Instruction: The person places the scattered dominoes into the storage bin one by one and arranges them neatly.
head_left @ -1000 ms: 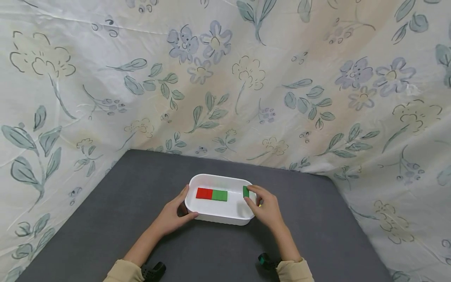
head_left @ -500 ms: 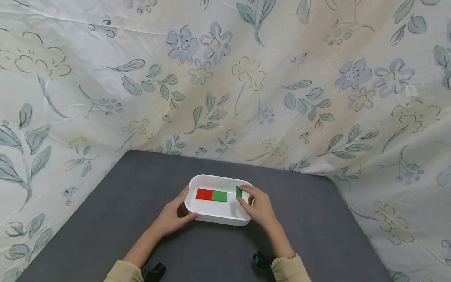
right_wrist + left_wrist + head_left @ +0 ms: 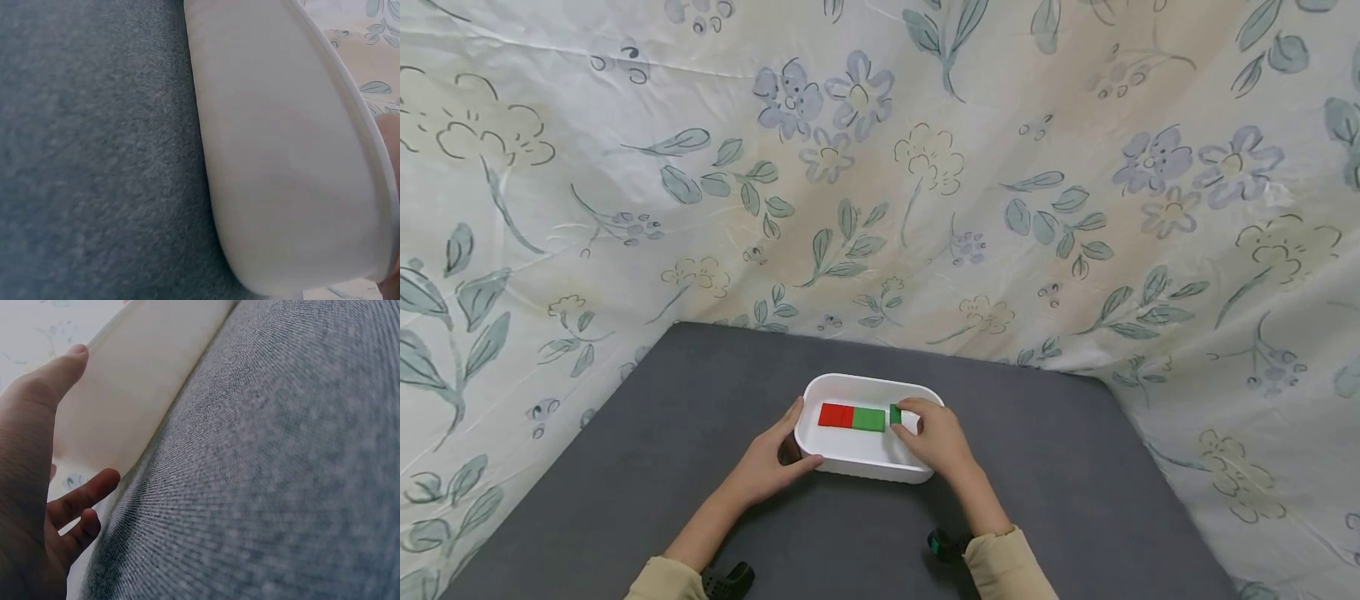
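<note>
A white plastic tray (image 3: 872, 473) with rounded corners stands on the table in the head view. My left hand (image 3: 767, 460) grips its left end, thumb at the front wall and fingers round the side; the left wrist view shows the thumb against the tray's wall (image 3: 134, 381). Inside lie a red block (image 3: 836, 415), with a faint seam, and a flat green block (image 3: 868, 420) touching end to end. Between thumb and fingertips my right hand (image 3: 943, 437) pinches another green block (image 3: 895, 414), held on edge just right of the flat one. The right wrist view has that held block hidden behind the tray wall.
A dark grey cloth-covered table (image 3: 820, 542) surrounds the tray. Behind and beside it hangs a floral curtain (image 3: 880, 208). A dark device sits at each wrist, such as the right one (image 3: 946, 546).
My right hand has carried the green block leftward from the tray's right end and lower, close to the flat green block. The left hand has kept its grip on the tray.
</note>
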`<state>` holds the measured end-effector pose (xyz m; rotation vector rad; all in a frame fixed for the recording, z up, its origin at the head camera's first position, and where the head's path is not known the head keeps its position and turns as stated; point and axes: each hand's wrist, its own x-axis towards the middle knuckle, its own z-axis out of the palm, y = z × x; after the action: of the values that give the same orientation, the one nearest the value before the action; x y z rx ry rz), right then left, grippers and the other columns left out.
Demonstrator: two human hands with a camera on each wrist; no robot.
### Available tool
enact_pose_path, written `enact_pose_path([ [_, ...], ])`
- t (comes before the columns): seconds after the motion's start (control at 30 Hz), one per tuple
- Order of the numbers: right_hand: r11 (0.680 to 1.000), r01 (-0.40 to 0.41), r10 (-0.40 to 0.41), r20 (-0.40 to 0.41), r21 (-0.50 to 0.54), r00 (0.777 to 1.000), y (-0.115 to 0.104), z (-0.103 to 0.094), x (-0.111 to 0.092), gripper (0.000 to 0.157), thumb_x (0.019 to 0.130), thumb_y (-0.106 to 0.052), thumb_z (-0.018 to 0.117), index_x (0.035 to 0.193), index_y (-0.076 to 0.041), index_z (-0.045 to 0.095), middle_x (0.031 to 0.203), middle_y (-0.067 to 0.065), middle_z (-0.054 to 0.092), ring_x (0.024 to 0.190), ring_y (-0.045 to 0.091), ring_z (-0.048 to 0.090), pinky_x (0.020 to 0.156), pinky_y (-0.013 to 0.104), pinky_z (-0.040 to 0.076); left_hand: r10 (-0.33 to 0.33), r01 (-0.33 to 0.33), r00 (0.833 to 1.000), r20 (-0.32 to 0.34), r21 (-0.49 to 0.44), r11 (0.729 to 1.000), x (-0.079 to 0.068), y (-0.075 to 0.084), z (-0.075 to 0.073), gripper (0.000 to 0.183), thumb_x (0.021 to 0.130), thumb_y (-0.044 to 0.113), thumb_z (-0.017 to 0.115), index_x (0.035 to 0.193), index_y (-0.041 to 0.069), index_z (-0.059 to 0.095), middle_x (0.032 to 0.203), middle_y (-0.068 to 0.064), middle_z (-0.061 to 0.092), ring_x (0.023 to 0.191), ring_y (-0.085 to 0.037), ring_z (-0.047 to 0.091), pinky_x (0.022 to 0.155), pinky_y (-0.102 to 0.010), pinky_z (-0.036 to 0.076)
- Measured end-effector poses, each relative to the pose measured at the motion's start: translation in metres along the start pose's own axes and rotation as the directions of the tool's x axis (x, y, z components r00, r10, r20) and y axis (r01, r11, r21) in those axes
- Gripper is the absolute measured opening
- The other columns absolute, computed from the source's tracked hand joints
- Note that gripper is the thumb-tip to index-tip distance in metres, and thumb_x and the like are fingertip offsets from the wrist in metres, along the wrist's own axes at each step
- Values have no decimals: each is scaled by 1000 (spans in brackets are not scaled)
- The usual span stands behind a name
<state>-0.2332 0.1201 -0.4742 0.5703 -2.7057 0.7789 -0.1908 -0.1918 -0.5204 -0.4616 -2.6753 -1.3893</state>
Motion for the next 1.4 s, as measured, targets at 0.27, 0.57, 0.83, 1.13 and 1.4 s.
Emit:
enact_pose_path([
  [0.27, 981, -99, 112, 71, -168, 991, -8, 2, 12, 31, 91, -25, 82, 118, -11, 81, 122, 5, 78, 100, 27, 74, 84, 47, 58, 10, -10, 1000, 4, 7, 1000, 1, 0, -3, 106, 87, 45, 87, 169, 14, 27, 167, -8, 43, 86, -12, 60, 70, -24, 52],
  [0.57, 948, -161, 206, 143, -273, 968, -17, 4, 22, 27, 92, -25, 81, 116, -12, 82, 122, 5, 78, 110, 30, 73, 87, 51, 59, 10, -10, 1000, 4, 7, 1000, 5, 0, -5, 105, 87, 45, 87, 169, 14, 28, 169, -7, 39, 86, -11, 60, 71, -24, 52],
  [0.83, 937, -171, 226, 157, -306, 961, -16, 9, 28, 30, 91, -26, 81, 117, -12, 82, 117, 6, 78, 110, 31, 72, 87, 53, 58, 11, -11, 1000, 8, 11, 1000, 4, 2, -6, 105, 87, 44, 86, 169, 13, 28, 170, -8, 39, 87, -12, 60, 70, -24, 51],
  [1.13, 927, -116, 187, 169, -357, 968, -15, 15, 32, 29, 88, -27, 85, 114, -13, 83, 108, 4, 80, 103, 28, 73, 87, 49, 58, -4, 3, 1000, 15, 17, 1000, 4, 3, -7, 105, 87, 44, 86, 169, 14, 27, 172, -7, 35, 89, -15, 60, 70, -24, 52],
  [1.4, 930, -53, 130, 189, -363, 973, -16, 14, 32, 28, 87, -26, 85, 112, -12, 84, 107, 4, 81, 105, 28, 74, 93, 47, 57, -7, 7, 1000, 21, 13, 1000, 4, 4, -8, 106, 88, 44, 86, 169, 15, 26, 173, -6, 32, 91, -16, 60, 72, -24, 52],
])
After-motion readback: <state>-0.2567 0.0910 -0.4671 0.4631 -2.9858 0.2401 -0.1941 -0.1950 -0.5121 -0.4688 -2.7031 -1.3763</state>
